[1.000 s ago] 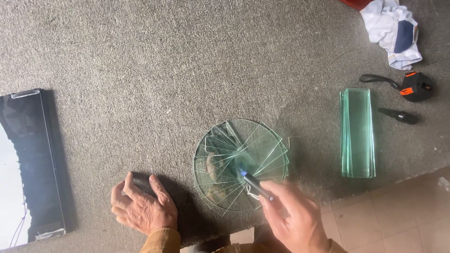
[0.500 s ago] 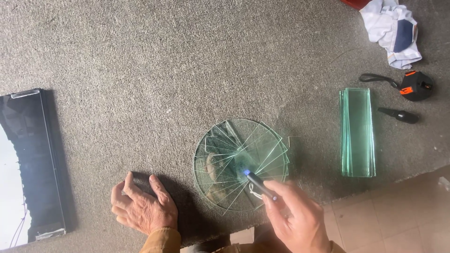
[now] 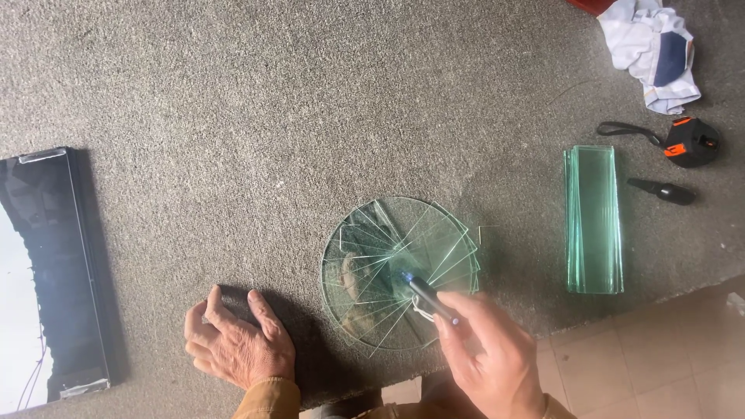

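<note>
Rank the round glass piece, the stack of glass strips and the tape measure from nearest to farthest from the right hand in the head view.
1. Round glass piece: just left of the right hand.
2. Stack of glass strips: to the right.
3. Tape measure: far upper right.

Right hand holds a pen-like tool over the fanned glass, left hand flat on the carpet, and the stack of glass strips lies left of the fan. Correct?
Not quite. The head view shows the stack of glass strips right of the fanned glass, not left. The right hand does hold the tool over it, and the left hand lies flat on the carpet.
</note>
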